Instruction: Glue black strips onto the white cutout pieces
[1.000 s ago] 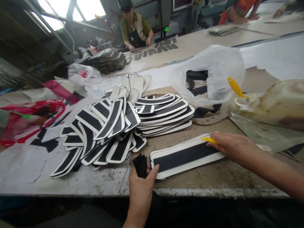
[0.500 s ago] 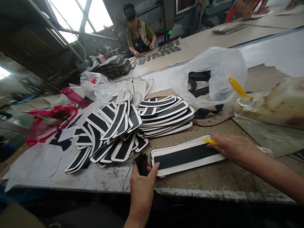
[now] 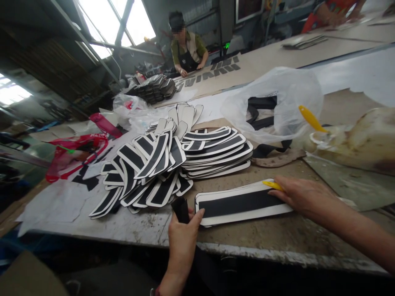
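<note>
My left hand (image 3: 182, 234) is closed around a folded bundle of black strips (image 3: 181, 209), its thumb at the near left end of a white rounded panel (image 3: 247, 218). A black strip (image 3: 236, 202) lies flat along the middle of that panel, which tops a small stack on the table. At the panel's right end, my right hand (image 3: 294, 191) is closed on a yellow-handled tool (image 3: 273, 186). The tool's handle points left out of the fist; its other end is hidden. The fingertips of this hand rest on or against the panel's end.
Behind lie a heap of black-and-white panels (image 3: 145, 164) and a neater stack (image 3: 219, 160). A clear plastic bag (image 3: 290, 98) holds black strips. At right, a stained container (image 3: 364, 139) has a yellow handle (image 3: 311, 118) sticking out. A co-worker (image 3: 188, 51) stands at the far table.
The whole view has shifted slightly. Both hands keep nearly the same place at the panel's two ends, with the strips and the yellow-handled tool still held.
</note>
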{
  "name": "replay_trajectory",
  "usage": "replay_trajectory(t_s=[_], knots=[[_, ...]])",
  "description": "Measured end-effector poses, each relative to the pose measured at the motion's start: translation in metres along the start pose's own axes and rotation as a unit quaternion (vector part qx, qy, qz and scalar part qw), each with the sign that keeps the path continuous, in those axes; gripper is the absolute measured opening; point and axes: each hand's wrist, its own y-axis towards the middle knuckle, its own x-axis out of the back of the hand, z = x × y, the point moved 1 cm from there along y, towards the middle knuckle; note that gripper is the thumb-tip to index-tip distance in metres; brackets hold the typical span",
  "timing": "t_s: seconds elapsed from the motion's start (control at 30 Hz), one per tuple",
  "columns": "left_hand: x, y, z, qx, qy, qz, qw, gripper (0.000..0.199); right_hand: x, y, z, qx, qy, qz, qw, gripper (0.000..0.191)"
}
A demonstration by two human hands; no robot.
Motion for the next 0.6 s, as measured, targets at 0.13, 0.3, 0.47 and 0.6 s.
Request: replay_trajectory(t_s=[0.13,0.3,0.47,0.6], knots=[[0.001,-0.003,-0.002,-0.017,0.003,-0.018,1.0,0.032,0.004,0.0,-0.001,0.002,0.013,0.001,1.0,0.02],[-0.001,0.001,0.004,-0.028,-0.003,-0.028,0.999,0.033,0.012,0.0,-0.005,-0.007,0.014,-0.007,1.0,0.022],[-0.002,0.006,0.009,-0.021,-0.004,-0.019,1.0,0.039,0.027,-0.008,-0.01,-0.019,0.009,-0.029,0.999,0.026],[0.0,0.006,0.009,0.001,-0.003,-0.002,1.0,0.042,0.031,-0.026,-0.017,-0.072,0.012,-0.036,0.997,0.034]])
